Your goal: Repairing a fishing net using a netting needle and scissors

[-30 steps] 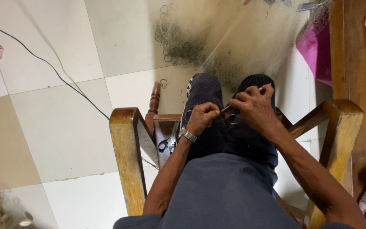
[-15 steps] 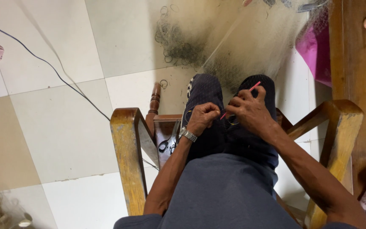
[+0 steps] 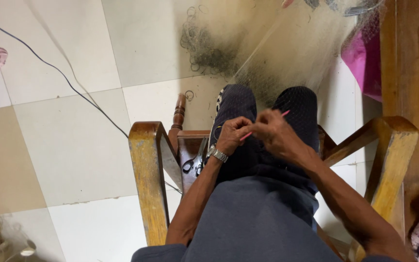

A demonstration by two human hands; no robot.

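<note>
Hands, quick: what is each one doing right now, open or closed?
Left hand: closed, fingers pinched at the fine net on the lap.
Right hand: closed on a thin pink needle.

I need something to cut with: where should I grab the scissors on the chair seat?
Take the scissors by the dark finger loops, which seem to lie at the open left edge of the seat, reaching down from the left beside the left hand.

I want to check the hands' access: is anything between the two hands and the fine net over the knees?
Nothing visible does. The left hand and right hand meet directly at the fishing net, the right one holding a thin pink needle. The scissors lie aside on the chair seat.
</note>
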